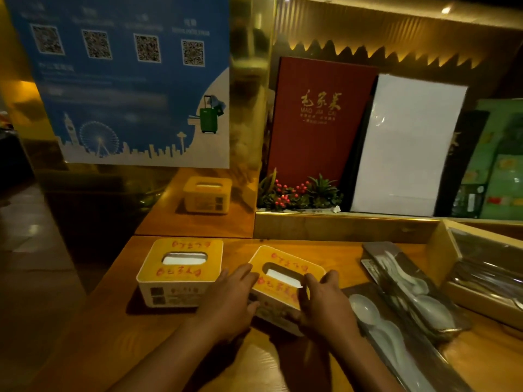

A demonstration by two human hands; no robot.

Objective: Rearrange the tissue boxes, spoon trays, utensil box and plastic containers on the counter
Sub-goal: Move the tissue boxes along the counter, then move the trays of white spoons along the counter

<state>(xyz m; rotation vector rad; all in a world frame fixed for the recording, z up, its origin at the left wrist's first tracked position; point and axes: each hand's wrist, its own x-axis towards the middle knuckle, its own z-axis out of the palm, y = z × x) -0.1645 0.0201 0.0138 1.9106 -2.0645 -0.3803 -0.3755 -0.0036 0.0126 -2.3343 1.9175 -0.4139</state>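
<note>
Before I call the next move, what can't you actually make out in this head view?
- Near side of the tilted tissue box: covered by the left hand and right hand.
- Wooden utensil box: cut off by the right edge, contents blurred.
- Nearest spoon tray: runs off the bottom edge.
- Labels on the left tissue box: too small.

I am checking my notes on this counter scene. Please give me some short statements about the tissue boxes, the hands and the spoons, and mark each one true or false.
1. Both hands hold the same tissue box. True: the left hand and right hand flank the tilted box.
2. A second box sits flat to the left. True.
3. The spoons lie left of the boxes. False: they lie in trays to the right.
4. The red menu lies flat on the counter. False: it stands upright behind the plant.
5. A third box stands farther back. True.
</note>
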